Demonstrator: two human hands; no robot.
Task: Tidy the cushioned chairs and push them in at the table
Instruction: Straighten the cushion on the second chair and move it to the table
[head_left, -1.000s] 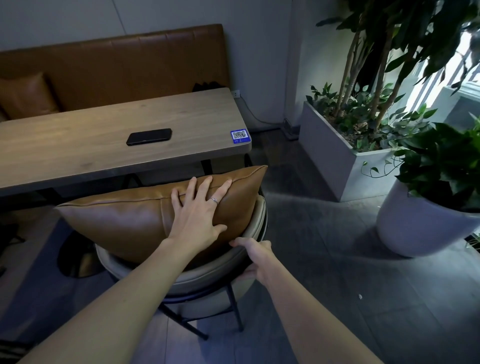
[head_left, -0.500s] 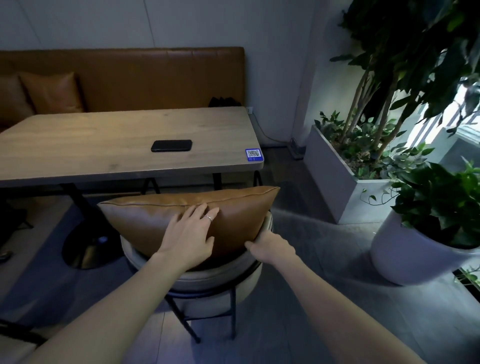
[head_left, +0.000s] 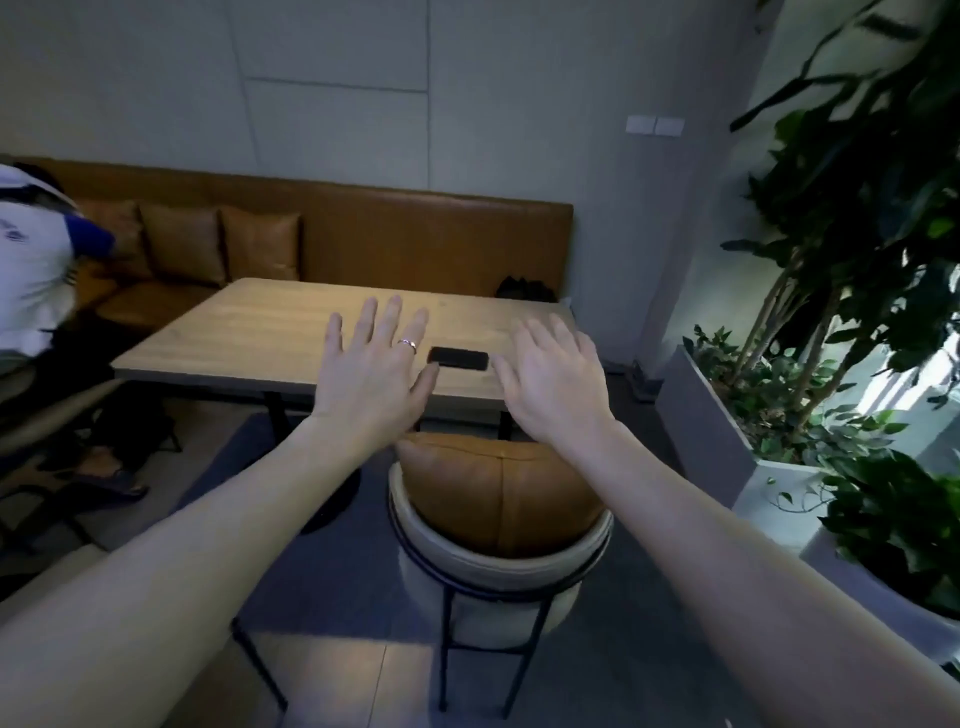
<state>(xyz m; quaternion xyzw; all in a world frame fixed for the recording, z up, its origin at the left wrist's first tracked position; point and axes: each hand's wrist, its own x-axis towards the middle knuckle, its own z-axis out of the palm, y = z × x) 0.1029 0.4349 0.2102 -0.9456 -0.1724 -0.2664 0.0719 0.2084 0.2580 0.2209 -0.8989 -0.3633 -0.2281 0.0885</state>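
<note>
Hands free above the chair, both spread and holding nothing.

At mid-left your left hand (head_left: 371, 366) hovers, fingers splayed; just right, your right hand (head_left: 553, 371) does likewise. Below them, lower centre, the chair (head_left: 498, 566) sits at the table (head_left: 249, 332) edge, cushion (head_left: 501, 491) propped against its back, likely so it stays upright and neat.

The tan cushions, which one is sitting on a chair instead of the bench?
The cushion in the round chair below both hands; the others lean against the bench back.
</note>
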